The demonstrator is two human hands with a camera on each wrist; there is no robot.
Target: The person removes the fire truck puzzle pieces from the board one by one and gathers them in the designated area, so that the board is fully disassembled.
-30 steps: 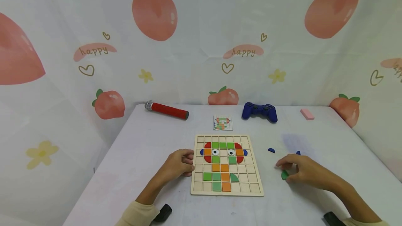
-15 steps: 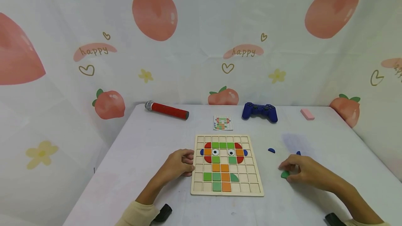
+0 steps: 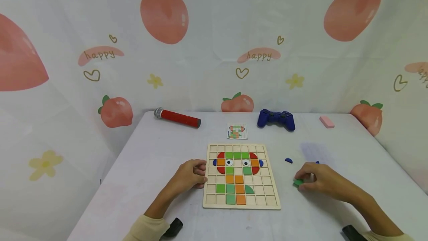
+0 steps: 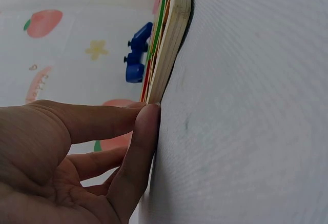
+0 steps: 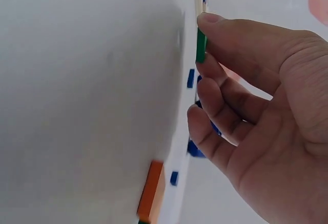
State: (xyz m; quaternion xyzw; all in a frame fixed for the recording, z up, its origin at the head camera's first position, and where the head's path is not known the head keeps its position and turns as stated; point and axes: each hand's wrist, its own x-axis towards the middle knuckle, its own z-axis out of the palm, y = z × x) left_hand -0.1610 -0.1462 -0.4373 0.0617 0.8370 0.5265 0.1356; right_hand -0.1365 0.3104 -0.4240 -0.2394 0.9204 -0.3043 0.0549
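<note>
A wooden grid board (image 3: 257,200) lies on the table, set with red, green, orange and blue pieces and two eye pieces. At its left edge my left hand (image 3: 190,176) pinches the rim; the left wrist view has thumb and forefinger meeting at the board's corner (image 4: 171,44). To the right of the board, my right hand (image 3: 326,183) holds a green puzzle piece (image 3: 298,183) between thumb and forefinger. That green piece (image 5: 201,44) stands edge-on in the right wrist view. Close by lie a blue half-round piece (image 3: 289,160) and another blue piece (image 3: 317,162), partly hidden by the hand.
A small pattern card (image 3: 237,131) lies behind the board. Along the back are a red microphone (image 3: 178,117), a blue game controller (image 3: 276,119) and a pink block (image 3: 327,122). An orange piece (image 5: 151,190) shows low in the right wrist view.
My right hand has picked up the green piece and shifted it slightly left and away from me. The left hand and the board have stayed put.
</note>
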